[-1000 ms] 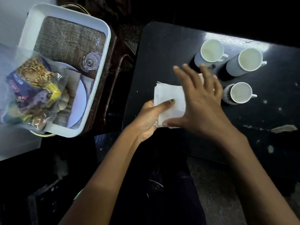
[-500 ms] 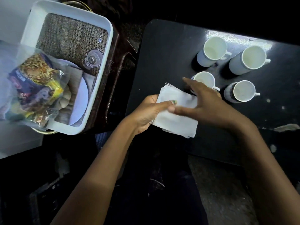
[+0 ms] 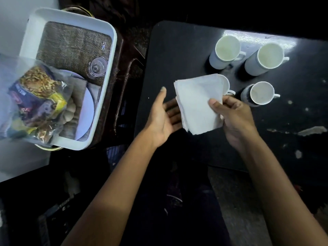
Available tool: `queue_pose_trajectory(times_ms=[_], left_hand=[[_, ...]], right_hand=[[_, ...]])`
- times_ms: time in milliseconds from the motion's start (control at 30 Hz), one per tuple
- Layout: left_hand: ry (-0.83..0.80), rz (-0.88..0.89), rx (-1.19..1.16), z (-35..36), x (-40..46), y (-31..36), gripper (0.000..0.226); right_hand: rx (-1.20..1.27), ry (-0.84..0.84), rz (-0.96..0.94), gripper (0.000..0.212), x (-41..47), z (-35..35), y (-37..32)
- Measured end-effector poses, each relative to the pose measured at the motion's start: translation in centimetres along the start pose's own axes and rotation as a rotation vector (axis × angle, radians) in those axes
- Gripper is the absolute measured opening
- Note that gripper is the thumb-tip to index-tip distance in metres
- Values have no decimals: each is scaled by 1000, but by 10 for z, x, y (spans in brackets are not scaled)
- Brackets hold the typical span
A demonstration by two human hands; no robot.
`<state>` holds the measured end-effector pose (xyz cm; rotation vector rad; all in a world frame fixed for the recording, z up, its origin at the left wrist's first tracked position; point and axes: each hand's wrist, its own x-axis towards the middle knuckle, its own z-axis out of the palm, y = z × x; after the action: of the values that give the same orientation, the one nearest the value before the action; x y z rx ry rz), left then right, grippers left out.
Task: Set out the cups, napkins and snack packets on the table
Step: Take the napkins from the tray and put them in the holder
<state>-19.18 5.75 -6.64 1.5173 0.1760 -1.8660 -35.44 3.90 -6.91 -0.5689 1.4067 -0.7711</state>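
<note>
Seen from the head camera, a person holds a stack of white napkins [image 3: 198, 105] above the near edge of a black surface [image 3: 177, 50]. The right hand [image 3: 236, 119] pinches the stack at its right side, thumb on top and fingers [image 3: 229, 102] curled behind, while the left hand [image 3: 163, 118] lies open with its palm up, its fingertips under the stack's left edge; whether they touch the paper cannot be told. Four white cups stand upright on the surface beyond the hands: a far-left cup [image 3: 225, 51], a far-right cup [image 3: 266, 59], a near-right cup [image 3: 260, 94], and a fourth cup [image 3: 226, 84] mostly hidden behind the raised napkins, only its rim and handle showing. Pale scuffs mark the surface to the right. Well apart on the left, off the black surface, sits a white tray [image 3: 110, 68] lined with a burlap mat [image 3: 71, 50]; a clear glass [image 3: 97, 68] rests on the mat near the tray's right wall. A clear bag of snack packets [image 3: 37, 102] overhangs the tray's left side, covering part of a white plate [image 3: 87, 110] lying in the tray's near end.
</note>
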Motion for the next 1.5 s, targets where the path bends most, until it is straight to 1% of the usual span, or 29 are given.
queue_pose_trajectory(times_ms=[33, 67, 167, 200, 267, 367, 467, 533, 667, 767, 933, 1133, 1300, 1367, 1500], left_hand=[[2, -3, 49, 1, -2, -9, 53], [16, 30, 98, 3, -5, -17, 45], [115, 288, 202, 11, -7, -36, 20], [128, 370, 236, 13, -8, -38, 17], [132, 466, 280, 17, -7, -40, 18], [135, 501, 334, 25, -4, -38, 16], [171, 518, 417, 28, -3, -40, 14], [205, 523, 471, 31, -4, -40, 14], [259, 518, 539, 40, -9, -40, 13], [272, 521, 594, 52, -14, -37, 17], [308, 626, 780, 89, -18, -38, 13], [166, 723, 1009, 162, -13, -60, 12], [-51, 741, 1144, 236, -6, -94, 15], [-152, 758, 1181, 266, -4, -113, 16], [-313, 772, 1246, 319, 3, -153, 13]], right_hand=[[-6, 25, -21, 9, -2, 0, 2], [-26, 40, -46, 9, -3, -1, 5], [-85, 43, -88, 9, -7, -4, 10], [-99, 35, -91, 10, -7, -5, 12], [-128, 37, -89, 15, -7, -7, 15], [-143, 133, -91, 17, -5, -13, 17], [-101, 233, -106, 15, -5, -20, 15], [-83, 252, -117, 15, -7, -24, 12], [-122, 275, -99, 15, -14, -33, 8], [-154, 321, -95, 15, -19, -43, 4], [-205, 397, -150, 5, -28, -68, -4], [-153, 560, -221, 10, -45, -126, -22], [-37, 724, -257, 9, -56, -193, -35], [15, 835, -293, 10, -61, -221, -38], [106, 1110, -376, 10, -68, -266, -39]])
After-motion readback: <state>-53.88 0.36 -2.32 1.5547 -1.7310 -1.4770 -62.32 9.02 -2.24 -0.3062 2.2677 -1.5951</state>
